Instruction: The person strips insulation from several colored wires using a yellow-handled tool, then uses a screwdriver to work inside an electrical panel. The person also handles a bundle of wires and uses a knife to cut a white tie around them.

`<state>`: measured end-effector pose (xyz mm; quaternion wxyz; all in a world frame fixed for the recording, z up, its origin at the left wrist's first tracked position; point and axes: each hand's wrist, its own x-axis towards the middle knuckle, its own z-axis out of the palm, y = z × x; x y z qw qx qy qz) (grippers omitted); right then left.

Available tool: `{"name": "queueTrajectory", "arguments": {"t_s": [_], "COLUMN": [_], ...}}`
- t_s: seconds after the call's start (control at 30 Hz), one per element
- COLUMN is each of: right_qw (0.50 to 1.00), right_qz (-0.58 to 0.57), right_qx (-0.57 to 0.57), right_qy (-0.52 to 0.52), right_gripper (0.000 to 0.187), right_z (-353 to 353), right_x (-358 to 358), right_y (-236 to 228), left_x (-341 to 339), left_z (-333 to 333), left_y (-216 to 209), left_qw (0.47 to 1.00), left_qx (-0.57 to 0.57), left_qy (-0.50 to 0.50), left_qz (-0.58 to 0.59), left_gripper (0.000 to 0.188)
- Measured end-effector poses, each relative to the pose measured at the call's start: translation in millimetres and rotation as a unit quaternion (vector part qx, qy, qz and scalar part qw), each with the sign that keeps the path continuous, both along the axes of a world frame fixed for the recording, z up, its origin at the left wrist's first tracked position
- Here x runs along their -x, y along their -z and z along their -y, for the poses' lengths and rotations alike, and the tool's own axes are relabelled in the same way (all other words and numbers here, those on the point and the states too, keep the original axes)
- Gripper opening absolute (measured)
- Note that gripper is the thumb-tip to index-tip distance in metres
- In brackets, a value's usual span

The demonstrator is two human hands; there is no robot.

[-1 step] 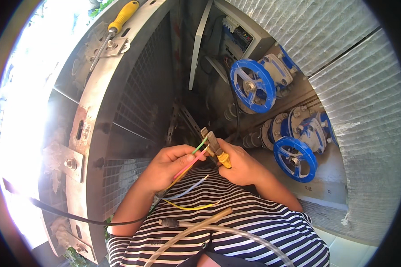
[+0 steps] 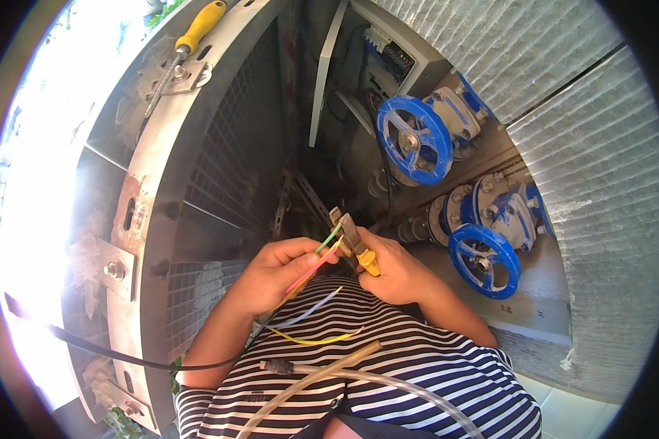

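My right hand (image 2: 397, 272) is closed around yellow-handled pliers (image 2: 348, 233), their jaws pointing up and away from me. Pinched in my left hand (image 2: 277, 268) are a green wire (image 2: 330, 238) and a pink wire (image 2: 309, 271). The tip of the green wire reaches the plier jaws; whether they bite on it I cannot tell. A brownish wire runs under the pink one. Below my left hand, a blue wire (image 2: 309, 314) and a yellow wire (image 2: 311, 342) with a bared tip stick out loose over my striped shirt.
A yellow-handled screwdriver (image 2: 198, 29) lies on the metal frame (image 2: 161, 157) at left. Two blue handwheel valves (image 2: 415, 139) stand at right, below an open electrical box (image 2: 417, 62). A black cable (image 2: 135, 357) comes in from the left. Clear tubing (image 2: 425, 394) hangs across my front.
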<state>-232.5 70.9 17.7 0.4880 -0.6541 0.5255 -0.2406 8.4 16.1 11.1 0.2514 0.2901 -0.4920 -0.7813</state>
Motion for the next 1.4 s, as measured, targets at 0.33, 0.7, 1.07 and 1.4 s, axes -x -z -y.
{"name": "queueTrajectory", "arguments": {"t_s": [0.33, 0.7, 1.07, 1.4], "right_qw": [0.968, 0.951, 0.99, 0.967], "right_qz": [-0.144, -0.093, -0.093, -0.089], "right_qx": [0.198, 0.293, 0.09, 0.232], "right_qy": [0.051, 0.027, 0.057, 0.056], "right_gripper": [0.072, 0.057, 0.045, 0.043], "right_z": [-1, 14, 5, 10], "right_x": [3, 9, -3, -10], "right_y": [-9, 10, 6, 26], "left_x": [4, -11, -13, -5], "left_z": [-2, 6, 11, 5], "left_y": [-8, -13, -6, 2], "left_qw": [0.997, 0.986, 0.964, 0.997], "left_qx": [-0.011, 0.106, 0.221, 0.034], "left_qy": [0.019, 0.115, -0.05, -0.03], "left_qz": [0.072, 0.055, 0.141, 0.06], "left_gripper": [0.026, 0.028, 0.034, 0.021]}}
